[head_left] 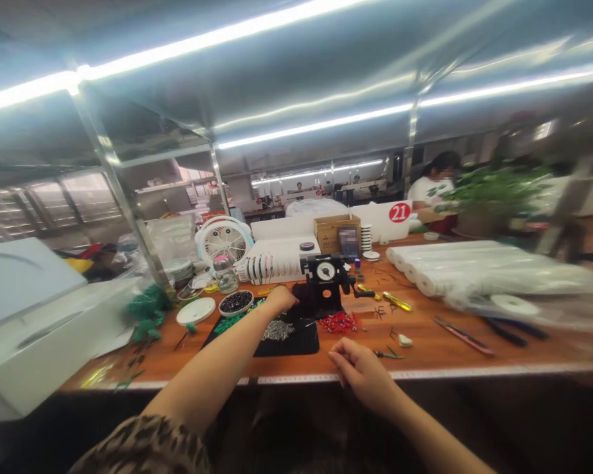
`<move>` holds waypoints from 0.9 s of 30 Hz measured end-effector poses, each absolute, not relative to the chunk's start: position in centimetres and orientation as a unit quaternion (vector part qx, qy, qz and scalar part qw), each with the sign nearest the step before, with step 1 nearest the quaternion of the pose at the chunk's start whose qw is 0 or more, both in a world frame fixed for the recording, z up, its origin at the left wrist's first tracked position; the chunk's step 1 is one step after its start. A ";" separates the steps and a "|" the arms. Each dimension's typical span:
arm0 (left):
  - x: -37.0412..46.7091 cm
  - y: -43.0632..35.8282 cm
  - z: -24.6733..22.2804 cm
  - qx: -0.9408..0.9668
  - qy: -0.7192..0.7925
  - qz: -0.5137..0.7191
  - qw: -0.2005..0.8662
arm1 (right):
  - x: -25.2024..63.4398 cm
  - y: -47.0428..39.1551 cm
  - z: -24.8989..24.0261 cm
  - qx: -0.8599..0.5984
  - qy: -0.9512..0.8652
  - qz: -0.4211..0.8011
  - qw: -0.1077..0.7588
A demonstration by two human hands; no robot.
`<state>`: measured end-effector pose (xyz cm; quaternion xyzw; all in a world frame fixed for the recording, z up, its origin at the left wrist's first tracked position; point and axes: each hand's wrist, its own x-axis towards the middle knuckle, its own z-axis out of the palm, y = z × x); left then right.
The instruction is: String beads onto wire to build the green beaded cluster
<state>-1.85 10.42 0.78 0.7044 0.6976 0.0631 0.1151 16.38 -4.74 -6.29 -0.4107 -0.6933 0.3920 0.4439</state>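
White disc [196, 311], dish of dark beads [236, 303]: lay on tabletop [415, 336], left of dial machine [326, 280]. Left hand [281, 299]: extended just left of dial machine, above silver pieces [277, 330]; grip state could not be told. Red pieces [338, 322]: lay at front-right foot of dial machine. Right hand [358, 368]: in front of dial machine, grip narrow, fingers curled; contents unclear.

the left arm was stretched forward, its hand [282, 299] palm down with the fingers bent low. the right hand [356, 366] was nearer the body, its fingers curled together, forearm slanting inward.
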 end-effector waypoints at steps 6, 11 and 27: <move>-2.0 10.1 1.0 0.700 0.700 0.050 0.130 | 16.3 -4.8 -6.3 -0.407 -0.694 0.391 0.447; -1.6 9.7 1.1 0.699 0.695 0.067 0.156 | 16.3 -4.7 -6.3 -0.406 -0.690 0.397 0.448; -0.9 2.9 1.0 0.548 0.631 0.380 0.397 | 16.2 -3.7 -6.2 -0.388 -0.616 0.498 0.471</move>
